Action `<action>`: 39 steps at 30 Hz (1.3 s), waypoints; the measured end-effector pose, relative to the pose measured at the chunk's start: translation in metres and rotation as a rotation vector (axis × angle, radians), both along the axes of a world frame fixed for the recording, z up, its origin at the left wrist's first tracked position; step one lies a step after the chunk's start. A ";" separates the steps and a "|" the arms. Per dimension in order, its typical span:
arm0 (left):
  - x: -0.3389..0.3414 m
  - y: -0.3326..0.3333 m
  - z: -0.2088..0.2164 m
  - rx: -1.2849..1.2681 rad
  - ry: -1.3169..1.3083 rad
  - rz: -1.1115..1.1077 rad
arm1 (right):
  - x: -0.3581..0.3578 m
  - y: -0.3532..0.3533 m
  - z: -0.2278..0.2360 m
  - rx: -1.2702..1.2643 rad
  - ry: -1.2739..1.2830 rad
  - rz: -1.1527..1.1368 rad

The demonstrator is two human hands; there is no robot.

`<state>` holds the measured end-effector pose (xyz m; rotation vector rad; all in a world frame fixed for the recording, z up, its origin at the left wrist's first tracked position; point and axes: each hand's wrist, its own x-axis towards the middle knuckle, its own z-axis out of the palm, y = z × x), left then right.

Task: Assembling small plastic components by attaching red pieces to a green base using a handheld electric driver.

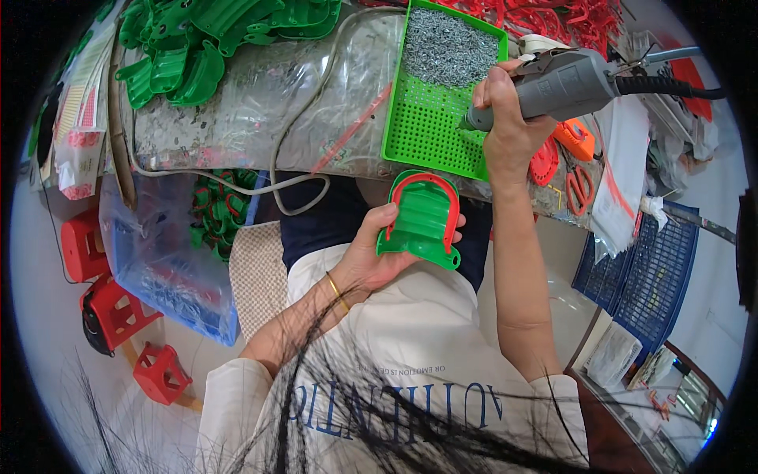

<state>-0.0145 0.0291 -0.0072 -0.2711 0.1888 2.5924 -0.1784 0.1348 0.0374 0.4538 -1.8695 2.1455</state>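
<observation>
My left hand (369, 251) is closed around a curved green plastic part (418, 231), held above my lap near the table edge. A red U-shaped plastic piece (454, 212) lies along the rim of that part. In my right hand (509, 134) is a grey electric screwdriver (567, 85), tilted with its front end pointing left over a green perforated tray (426, 118). Its tip is hard to make out against the tray. Many small metal screws (450, 49) are heaped at the tray's far end.
Green plastic parts (185, 59) pile up at the far left, red pieces (553, 17) at the far right. A pale cable (296, 122) loops over the table edge. Scissors (579, 191) lie right of the tray. A plastic-lined blue crate (170, 272) and red stools (162, 373) stand at left.
</observation>
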 end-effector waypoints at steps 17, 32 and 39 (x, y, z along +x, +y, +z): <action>-0.006 0.000 0.018 -0.021 0.018 0.017 | 0.054 -0.014 0.072 -0.073 -0.129 0.160; -0.004 -0.001 0.023 0.005 0.002 0.043 | 0.060 -0.012 0.062 -0.072 -0.118 0.150; -0.004 -0.001 0.028 -0.061 -0.027 0.107 | 0.067 -0.018 0.060 -0.104 -0.039 0.149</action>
